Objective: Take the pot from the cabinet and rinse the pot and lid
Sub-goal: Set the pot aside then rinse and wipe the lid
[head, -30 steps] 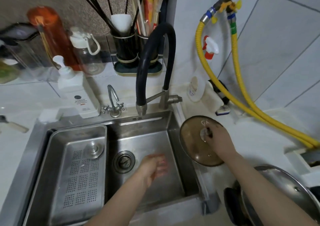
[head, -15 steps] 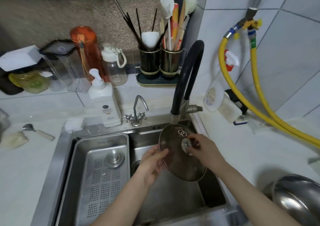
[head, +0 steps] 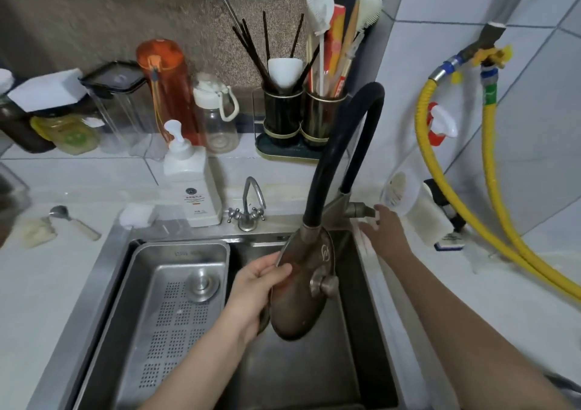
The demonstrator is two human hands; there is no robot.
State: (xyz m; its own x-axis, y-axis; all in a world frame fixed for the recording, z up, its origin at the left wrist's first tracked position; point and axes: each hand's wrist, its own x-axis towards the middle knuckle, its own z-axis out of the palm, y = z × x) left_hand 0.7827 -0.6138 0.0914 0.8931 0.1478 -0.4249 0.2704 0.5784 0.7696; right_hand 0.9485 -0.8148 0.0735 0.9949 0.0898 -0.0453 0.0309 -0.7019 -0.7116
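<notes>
Over the right-hand sink basin, in the head view, the glass lid hangs tilted, its long axis running from about one o'clock down to seven, knob facing the camera. The left hand grips the lid's rim at nine o'clock, thumb over the front face, fingers behind. The faucet spout sits just above the lid's top edge at twelve o'clock, so water would strike the upper face. The right hand is well clear of the lid, at two o'clock from it, fingers loosely curled and blurred beside the faucet lever; I cannot tell whether it touches. That hand is the nearer to the lever, and turning on the water looks like the coming move. A strainer tray fills the left basin; open room lies below the lid. No pot is in view.
</notes>
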